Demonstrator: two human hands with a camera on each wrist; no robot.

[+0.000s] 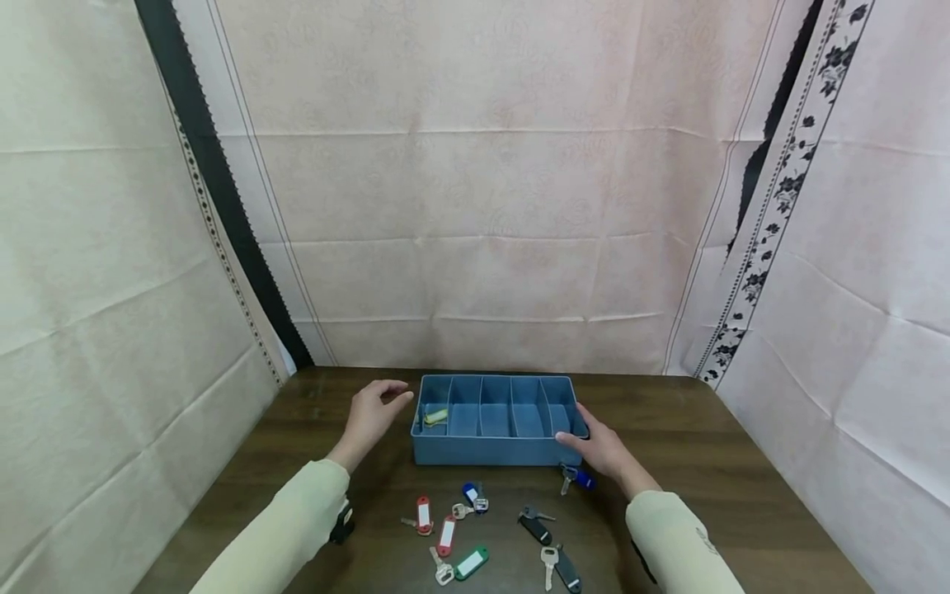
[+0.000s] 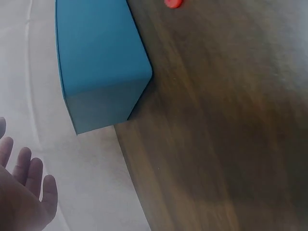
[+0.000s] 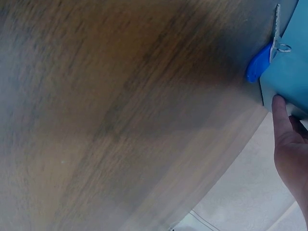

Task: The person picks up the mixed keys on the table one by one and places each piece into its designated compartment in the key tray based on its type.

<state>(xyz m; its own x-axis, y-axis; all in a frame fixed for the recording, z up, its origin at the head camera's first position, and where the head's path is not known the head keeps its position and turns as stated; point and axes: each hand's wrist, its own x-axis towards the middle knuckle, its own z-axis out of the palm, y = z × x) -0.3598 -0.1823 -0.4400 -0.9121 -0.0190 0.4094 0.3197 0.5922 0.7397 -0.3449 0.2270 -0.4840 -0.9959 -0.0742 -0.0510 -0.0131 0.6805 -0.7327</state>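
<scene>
A blue compartment box stands near the back of the table, with a yellow key tag in its leftmost compartment. My left hand hovers just left of the box, fingers loosely bent and holding nothing. At the other end my right hand holds the box's front right corner, thumb across the front rim and fingers along the end wall. In the right wrist view a finger lies against that wall. Beside this corner lies a key with a blue tag.
In front of the box lie keys with red tags, another blue tag, a green tag and black tags. Pale cloth hangs behind the wooden table and at both sides.
</scene>
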